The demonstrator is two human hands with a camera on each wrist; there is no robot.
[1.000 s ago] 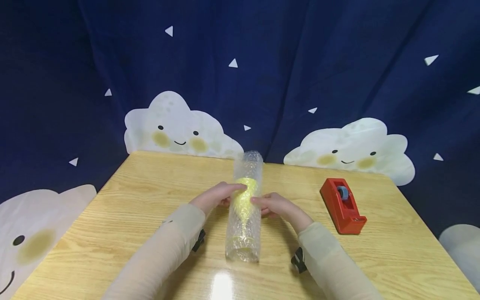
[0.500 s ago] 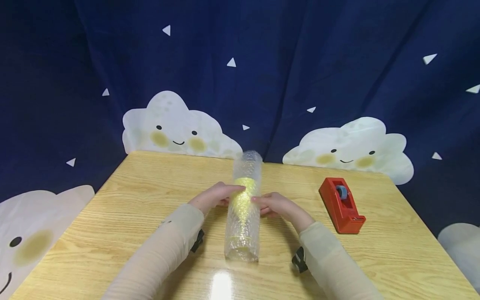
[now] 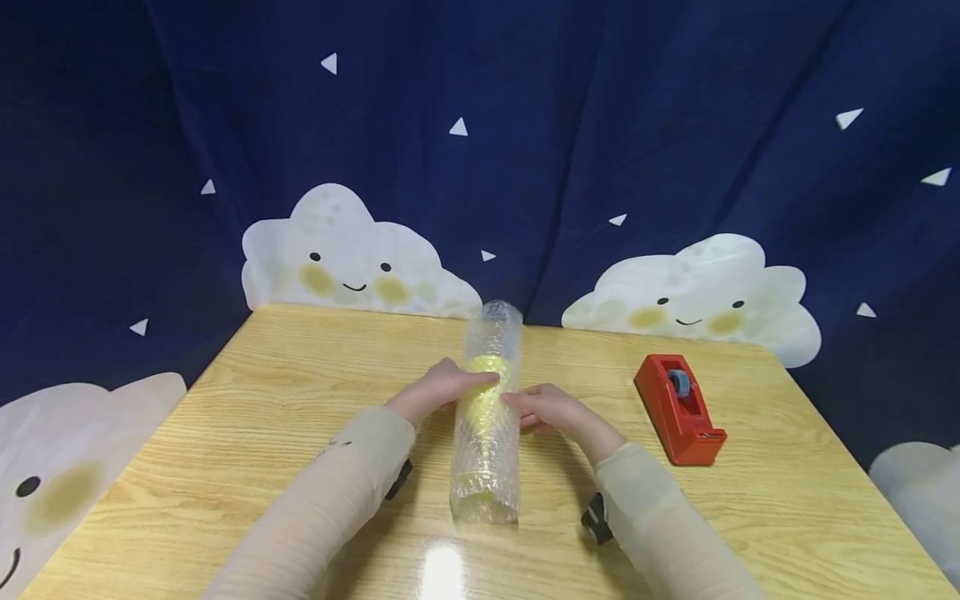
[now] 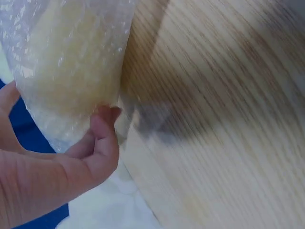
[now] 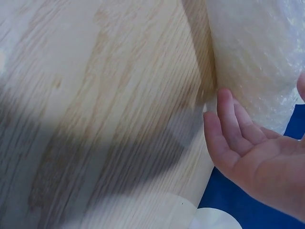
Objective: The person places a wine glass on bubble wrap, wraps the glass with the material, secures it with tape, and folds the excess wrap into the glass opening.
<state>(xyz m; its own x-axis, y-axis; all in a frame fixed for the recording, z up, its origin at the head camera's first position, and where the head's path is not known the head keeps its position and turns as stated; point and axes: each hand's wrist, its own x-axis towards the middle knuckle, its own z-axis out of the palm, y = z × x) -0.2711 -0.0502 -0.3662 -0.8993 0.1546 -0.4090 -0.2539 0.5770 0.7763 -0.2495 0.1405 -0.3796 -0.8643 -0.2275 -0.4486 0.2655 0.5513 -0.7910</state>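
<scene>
A long roll of clear bubble wrap lies on the table, its near end standing open. Through the film shows a yellow object, wide at the far part and tapering to a stem like a goblet. From the left side my left hand holds the roll, thumb across the top. In the left wrist view its fingers curl at the wrap's lower side. My right hand grips the opposite side, thumb on top. Its fingers bend against the wrap in the right wrist view.
A red tape dispenser with a small blue roll of tape stands to the right on the wooden table. Behind the table hangs a dark blue curtain with white clouds. Black straps sit at the wrists.
The left thumb has slid slightly to the right over the wrap. The whole scene has shifted a little left in the head view; both hands stay on the roll.
</scene>
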